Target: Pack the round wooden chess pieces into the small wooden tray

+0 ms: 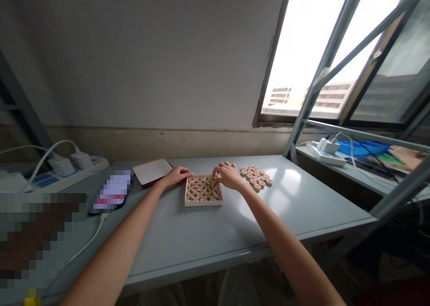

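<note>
Box of pale wood, shallow and square (203, 203), is set on the glossy grey table (201, 234), with round pale wooden pieces marked in dark characters (199, 192) packed in rows inside it. At the box's back left corner, the rim is touched by the left hand (177, 175), its fingers lightly bent; whether the rim is pinched cannot be told. Over the box's back right corner, the right hand (229, 175) is held with fingers curled down; whether a piece is gripped cannot be told. Right of the box, loose round wooden pieces (252, 181) are grouped. Left of it, a flat dark-red tray-like cover with a white face (152, 170) is laid, and farther left a lit phone (114, 190).

For good handling, the corner is best steadied lightly by the left hand, while any piece at the right fingertips is best kept level and handled by its edge, so that its neighbours are not tipped.
</note>
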Demonstrator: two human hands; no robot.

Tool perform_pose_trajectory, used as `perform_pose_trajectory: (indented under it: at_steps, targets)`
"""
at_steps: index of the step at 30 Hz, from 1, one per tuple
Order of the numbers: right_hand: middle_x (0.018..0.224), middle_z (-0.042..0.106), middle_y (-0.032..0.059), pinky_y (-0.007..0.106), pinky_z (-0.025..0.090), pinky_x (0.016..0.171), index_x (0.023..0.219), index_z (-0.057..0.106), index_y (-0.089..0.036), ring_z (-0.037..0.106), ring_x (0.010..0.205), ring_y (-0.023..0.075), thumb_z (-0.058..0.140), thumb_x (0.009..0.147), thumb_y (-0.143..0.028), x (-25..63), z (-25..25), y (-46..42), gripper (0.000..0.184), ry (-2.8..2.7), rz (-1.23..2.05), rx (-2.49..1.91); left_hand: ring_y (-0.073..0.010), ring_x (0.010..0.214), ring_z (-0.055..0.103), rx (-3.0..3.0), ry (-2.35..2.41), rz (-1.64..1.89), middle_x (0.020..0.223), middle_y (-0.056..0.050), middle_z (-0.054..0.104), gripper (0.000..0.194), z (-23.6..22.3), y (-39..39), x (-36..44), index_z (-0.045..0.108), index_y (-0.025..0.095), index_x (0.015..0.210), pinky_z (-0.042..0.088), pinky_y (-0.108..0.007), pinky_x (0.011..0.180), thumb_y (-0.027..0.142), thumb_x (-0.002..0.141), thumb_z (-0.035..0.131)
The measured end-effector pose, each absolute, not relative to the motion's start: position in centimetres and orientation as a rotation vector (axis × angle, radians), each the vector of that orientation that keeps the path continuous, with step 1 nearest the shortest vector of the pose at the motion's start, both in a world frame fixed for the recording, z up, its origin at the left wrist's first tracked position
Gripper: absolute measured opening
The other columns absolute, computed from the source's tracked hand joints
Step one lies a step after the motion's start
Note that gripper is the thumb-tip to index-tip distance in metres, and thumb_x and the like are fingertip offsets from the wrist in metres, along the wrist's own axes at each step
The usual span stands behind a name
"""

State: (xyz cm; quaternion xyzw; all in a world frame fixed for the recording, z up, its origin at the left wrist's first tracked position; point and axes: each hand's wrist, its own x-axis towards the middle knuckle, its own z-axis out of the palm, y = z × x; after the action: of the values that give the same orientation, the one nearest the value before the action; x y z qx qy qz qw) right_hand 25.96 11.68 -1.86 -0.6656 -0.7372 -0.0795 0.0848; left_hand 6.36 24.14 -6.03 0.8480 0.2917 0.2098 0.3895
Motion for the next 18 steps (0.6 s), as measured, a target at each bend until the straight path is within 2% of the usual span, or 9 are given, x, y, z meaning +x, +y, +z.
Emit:
perform_pose_trajectory:
  at_steps: [6, 12, 18]
  targets:
    - [0.100, 0.057, 0.0031, 0.028, 0.027, 0.073, 0.090, 0.056, -0.022, 0.045, 0.095, 0.0191, 0.058, 0.079, -0.027, 26.5, -2.5, 11.3, 0.013, -2.159, -0.167, -1.903, -0.0078, 0.044, 0.035, 2.184, 0.758, 0.532, 0.048, 0.003, 0.041, 0.039, -6.0, 24.1, 6.3, 0.055, 0.012, 0.062, 0.025, -0.021, 0.044, 0.050, 0.068, 0.048]
    - [0.088, 0.062, 0.0008, 0.030, 0.027, 0.073, 0.087, 0.051, -0.021, 0.051, 0.085, 0.0180, 0.052, 0.080, -0.023, 26.4, -3.3, 11.1, 0.007, -2.123, -0.075, -1.821, -0.0080, 0.044, 0.034, 2.140, 0.775, 0.551, 0.046, 0.003, 0.042, 0.040, -5.6, 23.4, 6.3, 0.056, 0.012, 0.060, 0.024, -0.022, 0.045, 0.051, 0.065, 0.050]
    - [0.093, 0.063, -0.0003, 0.032, 0.027, 0.073, 0.099, 0.052, -0.025, 0.054, 0.077, 0.0175, 0.047, 0.082, -0.030, 27.8, -3.1, 11.7, 0.018, -1.891, -0.034, -1.842, -0.0076, 0.044, 0.033, 2.138, 0.765, 0.548, 0.045, 0.004, 0.041, 0.040, -5.2, 23.1, 6.1, 0.054, 0.012, 0.058, 0.024, -0.022, 0.045, 0.051, 0.066, 0.050]
